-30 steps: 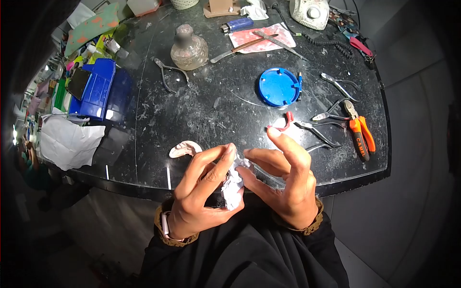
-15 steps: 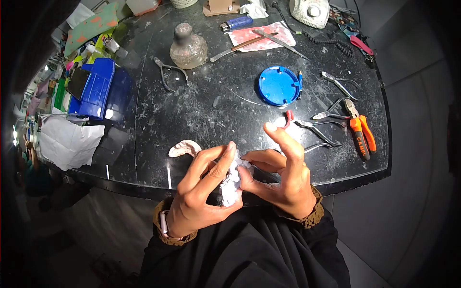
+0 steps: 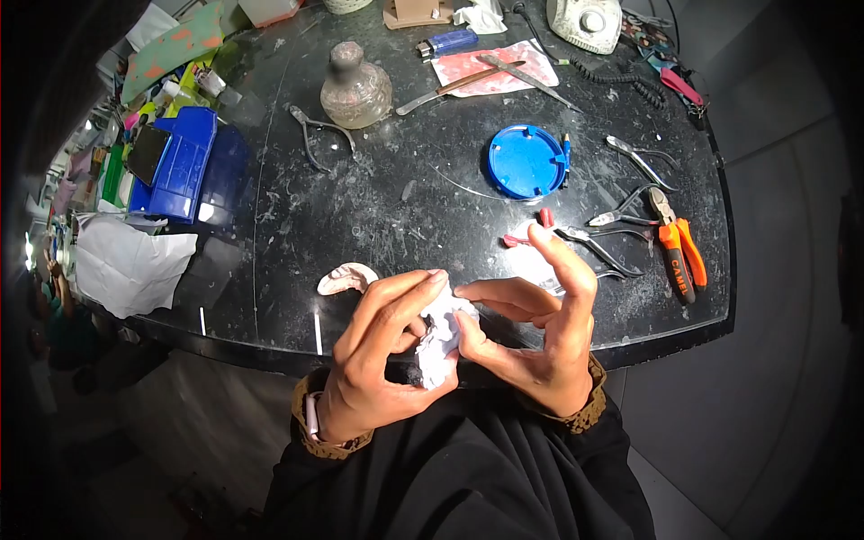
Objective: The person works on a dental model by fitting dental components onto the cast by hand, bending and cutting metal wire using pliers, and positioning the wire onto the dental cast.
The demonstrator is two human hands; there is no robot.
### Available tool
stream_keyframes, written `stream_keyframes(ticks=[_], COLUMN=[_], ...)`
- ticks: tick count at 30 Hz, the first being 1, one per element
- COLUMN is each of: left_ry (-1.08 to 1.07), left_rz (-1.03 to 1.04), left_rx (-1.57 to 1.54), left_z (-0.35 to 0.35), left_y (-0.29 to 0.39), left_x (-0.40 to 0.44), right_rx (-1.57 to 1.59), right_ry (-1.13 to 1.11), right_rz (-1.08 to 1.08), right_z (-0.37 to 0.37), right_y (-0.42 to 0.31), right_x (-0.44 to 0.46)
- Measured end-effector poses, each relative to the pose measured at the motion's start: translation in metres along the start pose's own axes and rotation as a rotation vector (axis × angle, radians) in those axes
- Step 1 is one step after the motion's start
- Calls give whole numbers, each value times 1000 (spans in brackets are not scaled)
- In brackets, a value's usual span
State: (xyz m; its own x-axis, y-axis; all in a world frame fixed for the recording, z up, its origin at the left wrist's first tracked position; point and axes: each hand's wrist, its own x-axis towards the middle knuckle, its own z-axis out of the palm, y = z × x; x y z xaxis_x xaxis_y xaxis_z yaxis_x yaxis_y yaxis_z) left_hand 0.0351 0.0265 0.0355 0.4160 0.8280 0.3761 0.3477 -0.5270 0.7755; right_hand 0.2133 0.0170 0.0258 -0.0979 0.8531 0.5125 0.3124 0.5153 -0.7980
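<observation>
A crumpled piece of white tissue [image 3: 438, 346] is between my two hands, over the front edge of the dark workbench. My left hand [image 3: 378, 355] is closed on it, fingertips at its top and thumb at its lower end. From the other side, my right hand [image 3: 544, 346] pinches it with the thumb and lower fingers, while the index finger points up, off the tissue. Whether anything is wrapped inside is hidden. Just beyond my left fingers lies a pale dental cast [image 3: 347, 278]. Red-tipped pliers [image 3: 546, 219] lie past my right index finger.
Orange-handled cutters [image 3: 677, 247] and several metal pliers [image 3: 639, 160] lie on the right. A round blue lid [image 3: 527, 162] is mid-bench. Behind stand a glass bottle [image 3: 356, 90] and a pink-stained sheet [image 3: 496, 67] bearing two tools. White paper [image 3: 135, 265] and a blue box [image 3: 184, 166] are left.
My right hand has shifted slightly right, its raised index finger moving off the red-tipped pliers, which show more now. The left fingers have closed in a little on the tissue.
</observation>
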Motion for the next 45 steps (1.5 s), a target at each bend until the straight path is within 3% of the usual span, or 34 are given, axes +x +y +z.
stream_keyframes(ticks=[9,12,15,16,19,20,23,25,31,38,41,45], left_ry=[55,28,-26,-33,37,100,33,73,160,198,217,260], left_rz=[-248,-354,-237,-287,-175,-199,-163,-184,-179,-111,-123,-250], left_rx=[30,110,313,277,174,50,-45,-54,-157,4,-75,-382], left_z=[20,28,26,24,15,17,13,19,30,35,35,27], left_y=[0,4,3,7,14,16,18,17,5,13,7,5], left_x=[-5,-5,-3,-1,-1,-1,-1,0,-6,-3,-2,-4], right_rx=[6,-96,-287,-323,-349,-296,-425,-461,-497,-543,-497,-568], right_ry=[-22,-86,-173,-172,-274,-205,-316,-320,-190,-158,-189,-113], right_rz=[73,-42,-115,-148,-222,-182,-173,-276,-427,-427,-369,-9], right_z=[-14,-23,-31,-33,-42,-38,-37,-32,-22,-22,-25,-44], right_y=[-3,-5,-13,-12,-13,-15,-24,-24,-19,-18,-19,-24], right_x=[-3,0,1,0,3,3,0,-3,-8,-12,-11,-13])
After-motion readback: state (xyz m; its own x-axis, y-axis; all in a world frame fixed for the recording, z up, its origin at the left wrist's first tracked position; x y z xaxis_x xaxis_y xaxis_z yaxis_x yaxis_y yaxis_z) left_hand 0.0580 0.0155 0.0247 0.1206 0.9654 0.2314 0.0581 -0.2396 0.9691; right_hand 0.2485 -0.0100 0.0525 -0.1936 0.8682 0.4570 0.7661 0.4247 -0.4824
